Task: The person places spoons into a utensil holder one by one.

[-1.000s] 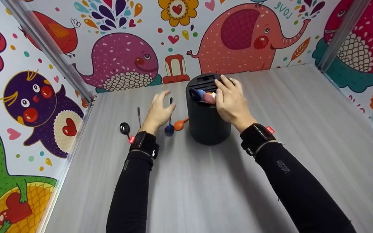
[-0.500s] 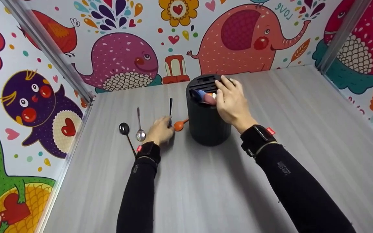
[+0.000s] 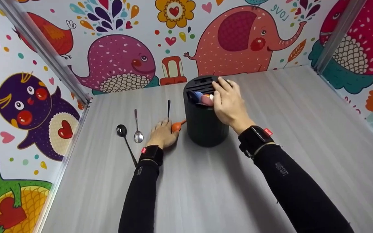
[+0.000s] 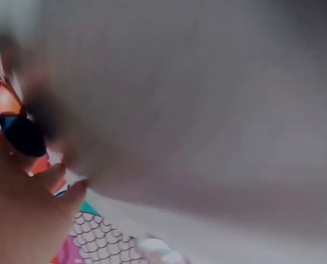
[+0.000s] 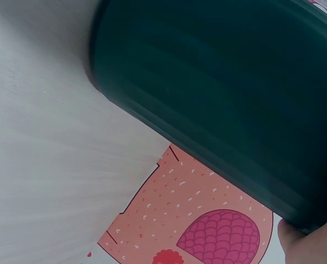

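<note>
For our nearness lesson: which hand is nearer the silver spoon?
Left. The left hand lies just right of the silver spoon; the right hand is farther right, on the black holder.

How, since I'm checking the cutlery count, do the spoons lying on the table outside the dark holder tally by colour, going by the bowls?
Black spoon: 1
Silver spoon: 1
Dark blue spoon, partly covered by the left hand in the head view: 1
Orange spoon: 1
Total: 4

Left arm [image 3: 139,197] and right arm [image 3: 299,187] reach forward; left hand [image 3: 163,133] low, facing down; right hand [image 3: 229,105] higher, fingers [image 3: 224,84] extended.
</note>
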`<move>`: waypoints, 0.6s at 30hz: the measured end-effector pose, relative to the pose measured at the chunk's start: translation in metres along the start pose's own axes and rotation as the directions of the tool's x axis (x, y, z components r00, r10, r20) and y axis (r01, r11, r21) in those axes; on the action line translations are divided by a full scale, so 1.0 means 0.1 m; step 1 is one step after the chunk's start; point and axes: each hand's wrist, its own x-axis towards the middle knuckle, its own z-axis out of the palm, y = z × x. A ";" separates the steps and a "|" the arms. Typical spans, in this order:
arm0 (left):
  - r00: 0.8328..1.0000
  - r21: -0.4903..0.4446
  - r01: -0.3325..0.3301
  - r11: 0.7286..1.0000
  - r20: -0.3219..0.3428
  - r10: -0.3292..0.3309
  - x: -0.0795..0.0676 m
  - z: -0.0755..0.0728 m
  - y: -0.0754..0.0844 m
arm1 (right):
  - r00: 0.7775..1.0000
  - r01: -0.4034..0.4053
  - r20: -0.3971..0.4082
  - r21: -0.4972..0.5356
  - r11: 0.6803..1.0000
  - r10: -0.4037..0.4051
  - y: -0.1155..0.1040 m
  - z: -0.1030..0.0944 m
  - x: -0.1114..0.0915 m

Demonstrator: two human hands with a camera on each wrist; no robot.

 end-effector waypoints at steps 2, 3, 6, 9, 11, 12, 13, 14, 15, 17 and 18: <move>1.000 -0.002 0.016 1.000 0.014 -0.016 -0.04 -0.04 0.02 | 1.000 -0.001 0.001 0.001 1.000 0.001 0.00 0.01 0.00; 0.999 -0.013 0.025 1.000 0.020 -0.024 -0.05 -0.06 0.04 | 1.000 -0.003 0.002 0.002 1.000 0.003 0.00 0.01 0.00; 0.999 -0.056 0.046 0.997 0.031 -0.044 -0.09 -0.15 0.10 | 1.000 -0.001 0.005 0.002 1.000 0.001 0.00 0.00 0.01; 0.998 -0.075 0.052 0.996 0.044 -0.049 -0.11 -0.22 0.14 | 1.000 0.001 0.009 0.001 1.000 -0.001 -0.01 -0.01 0.00; 0.997 -0.074 0.049 0.996 0.057 -0.045 -0.14 -0.26 0.14 | 1.000 0.000 0.012 -0.001 1.000 0.000 -0.01 -0.01 0.00; 0.997 -0.075 0.046 0.996 0.067 -0.041 -0.15 -0.28 0.14 | 1.000 -0.001 0.015 -0.003 1.000 0.001 -0.01 -0.01 0.00; 0.996 -0.075 0.046 0.996 0.077 -0.041 -0.16 -0.29 0.15 | 1.000 0.002 0.016 -0.005 1.000 -0.002 -0.01 -0.01 0.00; 0.996 -0.065 0.038 0.997 0.083 -0.032 -0.17 -0.31 0.15 | 1.000 0.003 0.016 -0.006 1.000 -0.003 -0.01 -0.02 -0.01; 0.995 -0.066 0.039 0.997 0.093 -0.033 -0.19 -0.32 0.16 | 1.000 0.001 0.015 -0.004 1.000 -0.001 -0.01 -0.02 -0.01; 0.993 -0.079 0.047 0.996 0.112 -0.038 -0.22 -0.35 0.15 | 1.000 -0.001 0.014 -0.001 1.000 0.001 -0.01 -0.02 -0.01; 0.993 -0.082 0.043 0.996 0.112 -0.034 -0.23 -0.35 0.15 | 1.000 -0.004 0.014 0.001 1.000 0.004 -0.01 -0.02 -0.02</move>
